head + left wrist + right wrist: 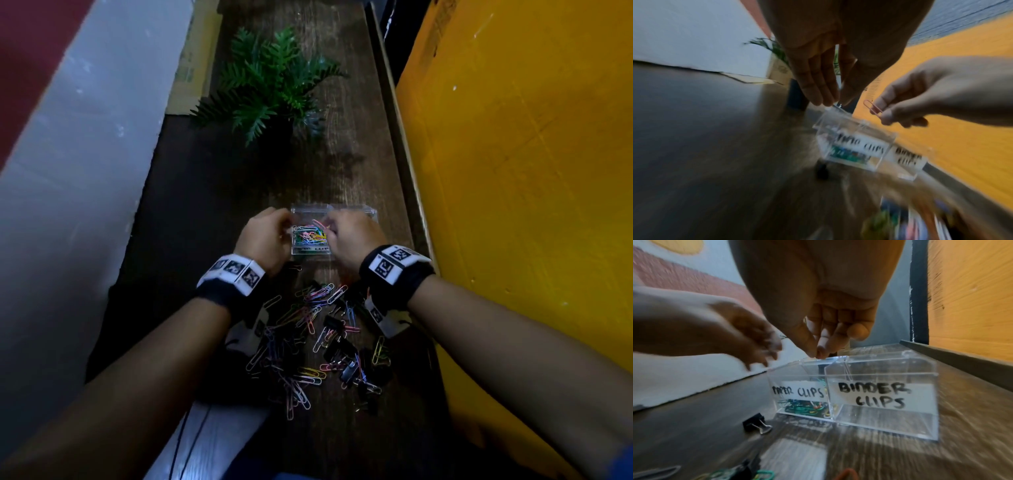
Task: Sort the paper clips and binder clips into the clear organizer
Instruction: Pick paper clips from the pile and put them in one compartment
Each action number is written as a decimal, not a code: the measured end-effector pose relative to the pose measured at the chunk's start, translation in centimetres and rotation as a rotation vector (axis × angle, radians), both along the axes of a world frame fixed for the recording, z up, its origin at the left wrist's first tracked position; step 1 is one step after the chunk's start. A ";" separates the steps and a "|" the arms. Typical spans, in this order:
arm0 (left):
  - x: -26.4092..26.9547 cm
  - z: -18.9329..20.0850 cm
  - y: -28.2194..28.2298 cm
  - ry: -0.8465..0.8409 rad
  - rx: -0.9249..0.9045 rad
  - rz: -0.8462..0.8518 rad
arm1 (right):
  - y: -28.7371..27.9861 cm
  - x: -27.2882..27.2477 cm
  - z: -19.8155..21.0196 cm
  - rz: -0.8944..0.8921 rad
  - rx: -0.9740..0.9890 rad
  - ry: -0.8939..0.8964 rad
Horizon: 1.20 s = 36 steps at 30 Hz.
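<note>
Over the left compartment of the clear organizer [310, 251], the one labelled for paper clips, both of my hands are working. My right hand [352, 240] pinches a pink paper clip [872, 109] between thumb and forefinger, the other fingers curled under, and holds it just above the open top. My left hand [265, 238] reaches in from the left side; its fingers [813, 84] look straight and close together in the left wrist view, tips down at the organizer's far left rim. Whether they carry a clip of their own I cannot tell, the view is too smeared.

To do this well, I judge I should bring the pinch squarely over the heap of coloured clips [310, 233] already inside before letting go, clear of the divider, so nothing skips into the right compartment [882, 395] marked for binder clips, which looks bare. Steadying the light box with my left fingertips should keep it from sliding.

Nearer to me, the mixed pile [315, 346] of paper clips and black binder clips remains on the wooden shelf [359, 171], and one binder clip [756, 424] lies just near the organizer's left front corner.
</note>
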State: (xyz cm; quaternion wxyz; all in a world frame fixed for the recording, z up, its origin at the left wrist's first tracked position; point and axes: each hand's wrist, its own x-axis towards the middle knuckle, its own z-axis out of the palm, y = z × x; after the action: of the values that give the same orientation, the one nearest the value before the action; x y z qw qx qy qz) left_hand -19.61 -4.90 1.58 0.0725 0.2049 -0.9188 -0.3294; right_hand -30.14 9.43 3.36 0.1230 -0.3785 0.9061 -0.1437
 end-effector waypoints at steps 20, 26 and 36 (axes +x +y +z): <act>9.4 -2.8 2.5 -0.404 -0.024 -0.046 | 7.8 11.4 -2.4 0.259 -0.055 -0.052; 15.5 -2.2 4.7 -0.208 0.018 -0.074 | 10.2 17.5 -3.6 0.332 0.097 -0.056; 19.5 -3.8 11.4 -0.480 -0.040 -0.181 | 9.3 17.9 -4.1 0.297 0.211 0.029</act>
State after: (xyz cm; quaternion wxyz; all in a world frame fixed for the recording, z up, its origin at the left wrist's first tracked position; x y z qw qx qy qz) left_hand -0.12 6.50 -2.20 -0.1736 0.1926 -0.9306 -0.2584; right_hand -12.28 18.72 -0.72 0.1689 -0.4952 0.8519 -0.0226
